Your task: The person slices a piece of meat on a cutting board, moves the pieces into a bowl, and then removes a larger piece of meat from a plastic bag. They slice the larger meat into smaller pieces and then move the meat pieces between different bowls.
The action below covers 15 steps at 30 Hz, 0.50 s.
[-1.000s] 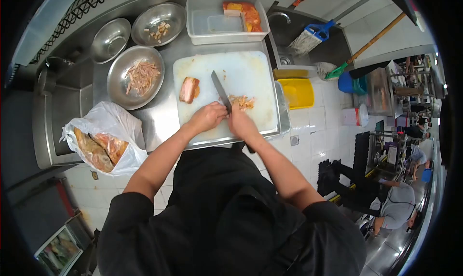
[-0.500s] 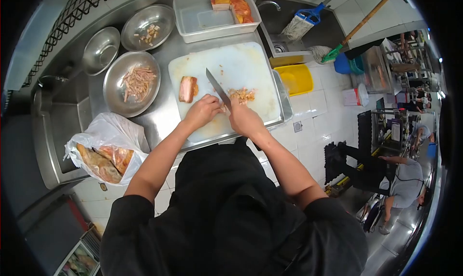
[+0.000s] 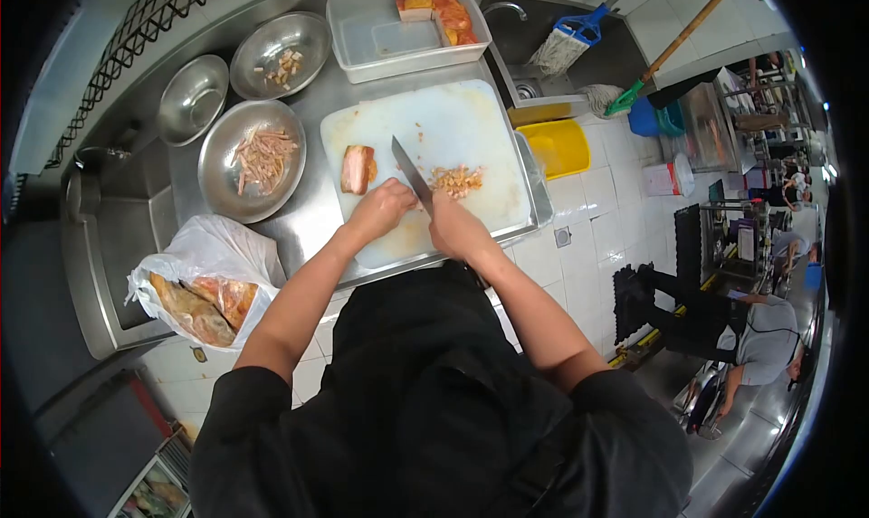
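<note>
My right hand (image 3: 459, 228) is wrapped round the handle of a kitchen knife (image 3: 412, 171), its blade pointing away and to the left over the white cutting board (image 3: 471, 111). Close by on the blade's left side is my left hand (image 3: 384, 209), fingers curled and pressed together at the board; what they pinch is mostly hidden. Right of the blade lies a small heap of diced meat (image 3: 458, 181). A block of bacon-like meat (image 3: 358, 169) sits on the board's left part, beyond my left hand. A few crumbs are scattered near the knife tip.
Left of the board stand a steel bowl of meat strips (image 3: 262, 161), a bowl with small pieces (image 3: 283, 69) and another steel bowl (image 3: 192, 100). A plastic tub (image 3: 380, 38) with meat is behind. A bag (image 3: 208, 237) of meat sits front left. A person (image 3: 760, 337) stands far right.
The view has shifted slightly. Both hands and the knife stay in nearly the same place on the board. The diced heap looks a little more spread out.
</note>
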Each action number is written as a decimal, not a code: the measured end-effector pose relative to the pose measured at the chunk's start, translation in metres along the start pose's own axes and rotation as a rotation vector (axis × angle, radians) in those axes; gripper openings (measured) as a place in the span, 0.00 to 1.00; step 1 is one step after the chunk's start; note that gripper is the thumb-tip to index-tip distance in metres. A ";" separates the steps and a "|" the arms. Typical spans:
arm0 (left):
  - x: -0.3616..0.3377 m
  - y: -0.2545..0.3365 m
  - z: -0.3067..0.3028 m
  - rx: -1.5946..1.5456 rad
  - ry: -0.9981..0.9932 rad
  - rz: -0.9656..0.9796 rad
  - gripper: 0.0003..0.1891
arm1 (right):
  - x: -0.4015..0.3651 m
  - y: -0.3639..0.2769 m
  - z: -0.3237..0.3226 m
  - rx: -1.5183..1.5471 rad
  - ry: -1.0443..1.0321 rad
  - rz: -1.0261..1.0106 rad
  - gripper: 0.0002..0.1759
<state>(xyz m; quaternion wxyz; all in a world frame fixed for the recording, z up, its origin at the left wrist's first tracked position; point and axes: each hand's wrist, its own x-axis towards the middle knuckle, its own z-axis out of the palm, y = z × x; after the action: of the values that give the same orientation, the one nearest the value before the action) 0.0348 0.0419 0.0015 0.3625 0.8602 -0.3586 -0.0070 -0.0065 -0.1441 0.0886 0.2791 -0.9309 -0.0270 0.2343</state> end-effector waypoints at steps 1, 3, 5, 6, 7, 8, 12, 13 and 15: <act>0.000 -0.001 0.001 0.003 0.002 0.002 0.05 | -0.011 -0.002 0.000 0.002 -0.011 0.021 0.14; -0.002 -0.002 0.003 0.009 -0.038 -0.014 0.05 | -0.002 0.002 0.020 0.006 -0.080 0.112 0.13; -0.001 -0.001 -0.001 0.015 -0.077 0.005 0.05 | 0.012 0.015 0.045 0.105 0.187 -0.100 0.14; 0.002 -0.004 -0.003 0.031 -0.101 0.030 0.05 | 0.025 0.016 0.041 0.105 0.119 -0.036 0.15; -0.001 -0.003 -0.004 0.035 -0.110 0.036 0.05 | 0.028 0.019 0.040 0.115 0.125 -0.033 0.15; -0.002 -0.001 -0.005 0.016 -0.091 0.019 0.05 | 0.030 0.024 0.033 0.086 0.125 -0.069 0.16; -0.002 0.012 0.013 -0.046 0.157 -0.158 0.05 | 0.007 0.038 -0.013 0.001 0.198 -0.085 0.17; -0.001 0.019 0.021 -0.042 0.163 -0.159 0.05 | 0.002 0.046 -0.024 -0.001 0.198 -0.092 0.17; 0.005 0.032 0.037 -0.126 0.351 -0.329 0.06 | -0.007 0.065 -0.044 -0.252 0.240 -0.025 0.18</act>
<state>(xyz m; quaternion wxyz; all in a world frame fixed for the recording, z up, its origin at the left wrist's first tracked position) 0.0090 0.0002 -0.0048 0.4661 0.8707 -0.1441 0.0615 0.0020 -0.2226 0.0890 0.1644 -0.9793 -0.0340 0.1127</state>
